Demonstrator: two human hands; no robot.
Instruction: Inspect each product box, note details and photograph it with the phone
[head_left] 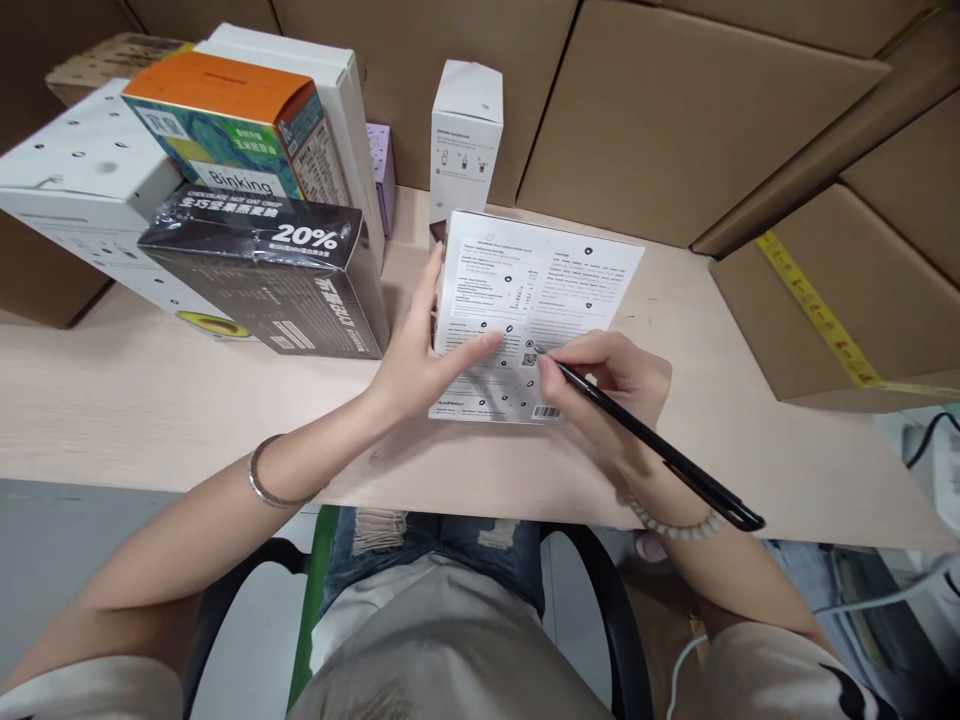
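A white carton [577, 285] with fine print, dark oval marks, a QR code and a barcode is in front of me on the desk. My left hand [416, 350] grips its left side, with the thumb lying across the printed face and the fingers behind the edge. In my right hand [611, 385] is a black pen [645, 435], pinched near its tip. The tip points at the print beside the QR code; whether it touches the surface I cannot tell.
To the left stand a brown chocolate oat crisp box [277, 290], an orange-topped box [225, 90] and a white box [82, 140]. A tall white box [465, 130] is behind the carton. Cardboard boxes [690, 110] line the back; a yellow-taped one [847, 300] sits at right.
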